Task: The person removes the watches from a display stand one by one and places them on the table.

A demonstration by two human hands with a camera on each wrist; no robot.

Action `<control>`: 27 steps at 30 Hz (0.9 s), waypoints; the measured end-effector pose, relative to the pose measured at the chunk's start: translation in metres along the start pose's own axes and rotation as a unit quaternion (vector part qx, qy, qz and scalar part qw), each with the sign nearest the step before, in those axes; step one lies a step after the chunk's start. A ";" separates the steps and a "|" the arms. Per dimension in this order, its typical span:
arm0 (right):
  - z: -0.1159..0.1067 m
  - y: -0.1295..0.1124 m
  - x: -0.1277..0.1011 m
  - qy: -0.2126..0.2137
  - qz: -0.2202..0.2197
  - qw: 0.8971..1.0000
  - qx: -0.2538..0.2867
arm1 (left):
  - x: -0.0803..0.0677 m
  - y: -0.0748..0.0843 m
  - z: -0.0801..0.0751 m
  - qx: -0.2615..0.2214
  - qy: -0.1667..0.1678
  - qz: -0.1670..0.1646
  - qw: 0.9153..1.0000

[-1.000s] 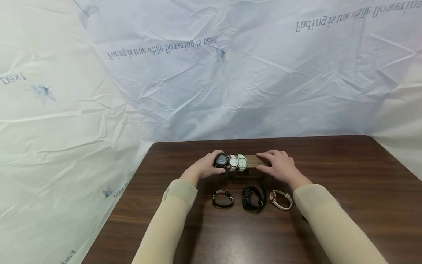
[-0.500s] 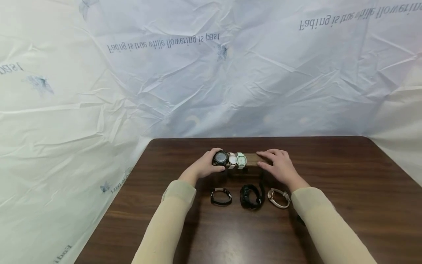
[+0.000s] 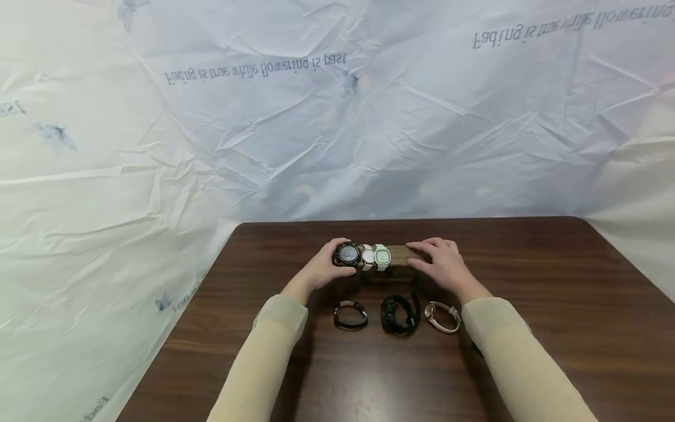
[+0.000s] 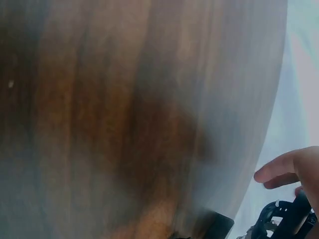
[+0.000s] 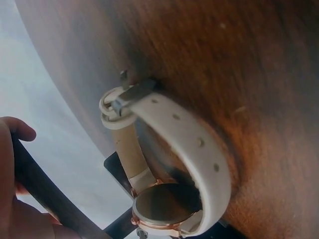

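Observation:
A wooden stand bar (image 3: 398,255) sits at the table's far middle and carries a black watch (image 3: 347,254), a white watch (image 3: 367,256) and a mint-green watch (image 3: 382,257). My left hand (image 3: 337,261) grips the black watch at the bar's left end. In the left wrist view its fingers (image 4: 281,169) curl above the black watch (image 4: 284,219). My right hand (image 3: 416,256) holds the bar's right end, fingers on top and thumb in front. The right wrist view shows the dark bar (image 5: 40,194) running through that hand.
Three loose watches lie in a row nearer to me: a slim black one (image 3: 350,315), a chunky black one (image 3: 398,313) and a cream-strapped one (image 3: 442,316), seen close up as the cream watch (image 5: 164,164). The brown table (image 3: 554,305) stands against crumpled printed sheeting (image 3: 316,146).
The view has drifted a little to the right. Both hands keep the same holds on the black watch and the bar.

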State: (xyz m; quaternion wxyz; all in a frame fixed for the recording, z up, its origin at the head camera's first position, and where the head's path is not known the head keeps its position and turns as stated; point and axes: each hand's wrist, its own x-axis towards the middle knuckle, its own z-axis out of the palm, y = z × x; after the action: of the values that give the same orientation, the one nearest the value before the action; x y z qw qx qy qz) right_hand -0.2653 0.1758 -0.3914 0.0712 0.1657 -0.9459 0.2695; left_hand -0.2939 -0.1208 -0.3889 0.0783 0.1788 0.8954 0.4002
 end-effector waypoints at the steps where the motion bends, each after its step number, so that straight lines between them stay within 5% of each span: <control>1: 0.001 0.000 0.000 0.000 -0.001 1.000 0.000 | 0.000 -0.001 0.001 -0.007 0.003 0.000 1.000; 27: -0.001 0.001 0.001 -0.006 0.012 1.000 0.013 | -0.004 -0.008 -0.002 -0.084 0.047 0.000 0.995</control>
State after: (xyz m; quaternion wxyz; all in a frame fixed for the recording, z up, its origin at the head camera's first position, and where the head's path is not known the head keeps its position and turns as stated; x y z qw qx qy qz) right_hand -0.2666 0.1768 -0.3907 0.0598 0.1572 -0.9447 0.2816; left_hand -0.2927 -0.1283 -0.3934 0.0510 0.1524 0.8612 0.4821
